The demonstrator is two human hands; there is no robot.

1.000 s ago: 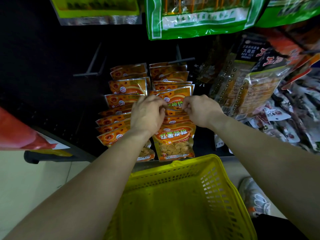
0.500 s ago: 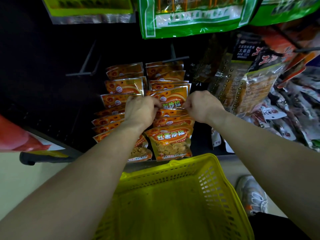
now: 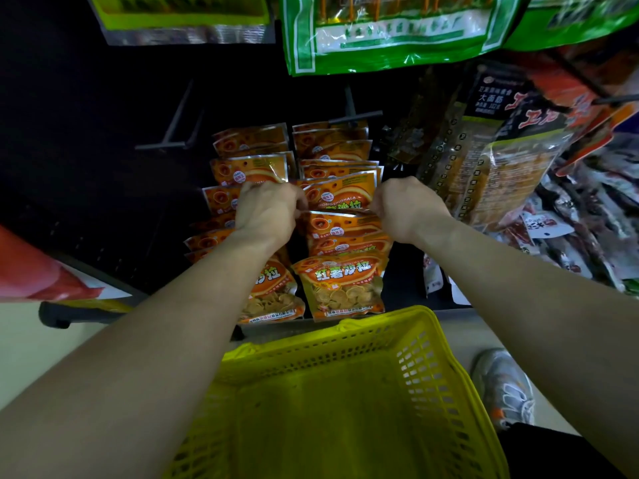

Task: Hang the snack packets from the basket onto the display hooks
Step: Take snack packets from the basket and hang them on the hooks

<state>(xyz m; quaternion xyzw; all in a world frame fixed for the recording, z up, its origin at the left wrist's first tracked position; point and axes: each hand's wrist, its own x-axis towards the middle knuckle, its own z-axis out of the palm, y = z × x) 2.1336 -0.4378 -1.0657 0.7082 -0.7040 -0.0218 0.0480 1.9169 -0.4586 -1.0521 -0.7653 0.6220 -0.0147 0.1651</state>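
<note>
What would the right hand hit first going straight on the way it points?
The right hand points up-left, so first comes the orange snack packet whose edge it pinches. Past that, probably the left hand. Depth is unclear.

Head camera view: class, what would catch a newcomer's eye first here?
At centre, the left hand and right hand pinch an orange snack packet by its sides, amid two columns of matching packets. Below sits a bright yellow basket; a big green packet hangs at the top.
</note>
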